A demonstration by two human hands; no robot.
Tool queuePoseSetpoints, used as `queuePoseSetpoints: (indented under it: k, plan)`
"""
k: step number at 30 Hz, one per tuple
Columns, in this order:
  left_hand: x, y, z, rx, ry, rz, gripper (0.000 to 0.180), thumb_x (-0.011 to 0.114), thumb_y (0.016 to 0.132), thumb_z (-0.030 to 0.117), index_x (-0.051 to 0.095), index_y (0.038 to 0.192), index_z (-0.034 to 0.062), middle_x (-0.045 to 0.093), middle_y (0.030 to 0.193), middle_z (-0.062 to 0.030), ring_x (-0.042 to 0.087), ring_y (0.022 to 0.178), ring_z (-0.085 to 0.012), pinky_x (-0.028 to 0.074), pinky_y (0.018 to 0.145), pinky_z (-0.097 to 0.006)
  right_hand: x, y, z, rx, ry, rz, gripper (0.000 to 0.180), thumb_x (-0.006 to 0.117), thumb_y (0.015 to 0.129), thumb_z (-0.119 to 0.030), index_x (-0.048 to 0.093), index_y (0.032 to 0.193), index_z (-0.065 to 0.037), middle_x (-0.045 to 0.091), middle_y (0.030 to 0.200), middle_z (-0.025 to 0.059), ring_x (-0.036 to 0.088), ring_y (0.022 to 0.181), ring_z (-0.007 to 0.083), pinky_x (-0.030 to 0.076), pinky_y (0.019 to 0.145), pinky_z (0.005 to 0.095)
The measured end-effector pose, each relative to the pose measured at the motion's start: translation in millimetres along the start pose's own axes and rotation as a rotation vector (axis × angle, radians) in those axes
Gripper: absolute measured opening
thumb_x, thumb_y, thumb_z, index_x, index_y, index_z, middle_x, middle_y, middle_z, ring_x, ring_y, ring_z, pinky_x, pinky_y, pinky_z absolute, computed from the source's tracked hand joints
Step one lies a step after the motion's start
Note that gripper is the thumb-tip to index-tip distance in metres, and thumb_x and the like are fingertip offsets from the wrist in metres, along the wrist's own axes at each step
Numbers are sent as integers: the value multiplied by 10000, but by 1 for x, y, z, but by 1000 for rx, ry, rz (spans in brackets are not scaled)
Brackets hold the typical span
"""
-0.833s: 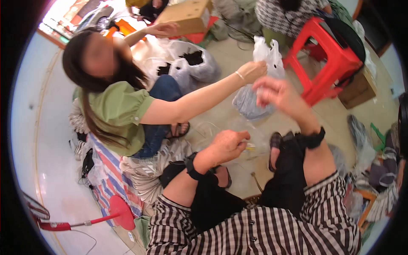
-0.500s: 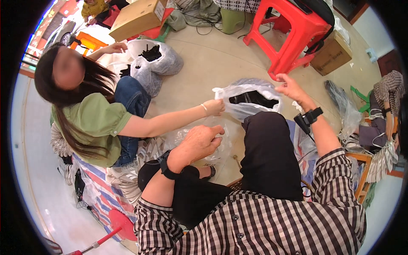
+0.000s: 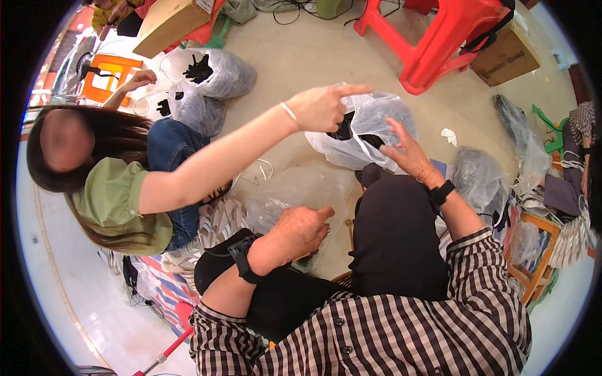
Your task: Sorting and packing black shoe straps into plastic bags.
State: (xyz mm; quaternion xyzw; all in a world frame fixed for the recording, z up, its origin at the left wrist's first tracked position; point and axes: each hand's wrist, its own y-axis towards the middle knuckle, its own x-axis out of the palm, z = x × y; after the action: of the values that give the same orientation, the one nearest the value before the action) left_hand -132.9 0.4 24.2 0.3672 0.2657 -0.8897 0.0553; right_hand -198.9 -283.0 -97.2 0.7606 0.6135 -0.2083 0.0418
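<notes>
A white translucent plastic bag (image 3: 398, 116) with black items (image 3: 370, 139) inside stands on the floor just beyond my knee. At its right side my right hand (image 3: 411, 153) is open, fingers spread, close to the rim; whether it touches the plastic I cannot tell. My left hand (image 3: 295, 233) hangs above my lap, loosely bent with the fingertips apart, and nothing shows in it. Below that hand's far side lies a crumpled clear plastic bag (image 3: 269, 203). A co-worker's hand (image 3: 320, 109) reaches in from the left over the white bag, one finger stretched out to the right.
Two more filled plastic bags (image 3: 229, 75) stand beyond the co-worker's jeans (image 3: 175, 147). A red stool (image 3: 426, 47) and a cardboard box (image 3: 505, 56) are at the far right. Clear plastic bags (image 3: 480, 178) lie right of my knee, near a wooden frame (image 3: 542, 250).
The co-worker's hand has left the bag's left rim and now points across above it. My right hand has come lower beside the bag. The whole view has shifted slightly.
</notes>
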Motion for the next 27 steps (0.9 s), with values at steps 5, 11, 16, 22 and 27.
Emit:
queuePoseSetpoints:
  k: [5,11,16,22,27]
  plan:
    - [6,19,-24,-58,-52,183,252,521,782,138,552,1018,55,596,706,-178,583,684,-355,453,623,-435,9,-3,0,-325,-403,91,741,651,731,-397,329,1303,-55,368,1310,190,341,1236,312,288,1005,415]
    - [0,70,-76,-384,-33,545,302,555,753,182,557,1032,68,622,797,-172,585,755,-351,443,688,-421,37,17,5,-360,-848,-86,666,647,723,-301,358,1282,-83,427,1235,159,416,1140,282,348,887,453]
    - [-7,131,-99,-359,-17,658,307,615,727,261,566,920,27,599,688,-167,595,682,-314,463,619,-419,31,14,46,-81,-555,5,224,540,757,-133,560,968,-59,592,707,127,580,680,325,451,636,425]
    - [2,181,-127,-541,-463,558,259,618,726,301,581,728,45,533,599,-27,502,469,-123,426,376,-291,-11,-5,-2,124,405,-16,121,560,823,-154,554,808,-34,500,569,8,482,500,95,401,462,266]
    - [4,198,-119,-354,-591,464,256,510,795,231,544,953,33,516,688,-29,473,533,-112,365,397,-244,-54,-25,-32,122,588,61,163,539,862,-180,559,805,-28,461,561,-36,426,493,44,365,459,217]
